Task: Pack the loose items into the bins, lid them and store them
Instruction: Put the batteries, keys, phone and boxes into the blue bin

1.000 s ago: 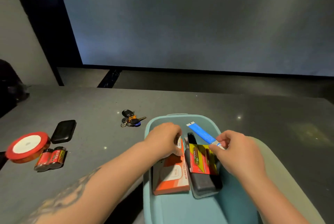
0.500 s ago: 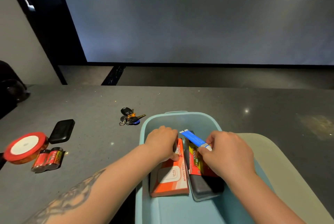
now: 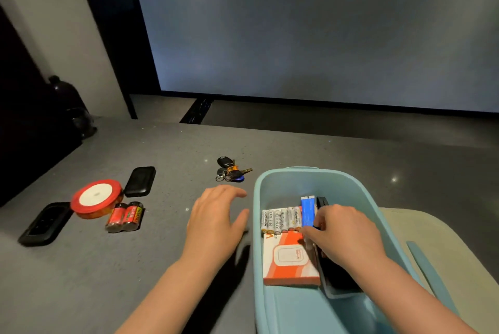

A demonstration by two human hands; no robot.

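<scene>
Left hand nearest the keys

The left hand (image 3: 216, 221) is hovering open and empty beside the bin (image 3: 272, 185); the keys (image 3: 231, 170) are lying just beyond its fingertips toward the desk's far edge, while the right hand (image 3: 343, 233) is pinching the blue stick (image 3: 307, 211) inside the bin.

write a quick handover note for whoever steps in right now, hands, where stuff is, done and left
Left hand: open, above the table beside the bin, holding nothing.
Right hand: inside the bin, fingers curled on the blue stick.
In the bin: pack of white batteries, orange and white box, a dark item along its right side.
On the table, unpacked: keys, red ribbon roll, red batteries, two black cases.
Lid lies to the right of the bin, off.
Left: pack those five, lid the bin, store it.
</scene>
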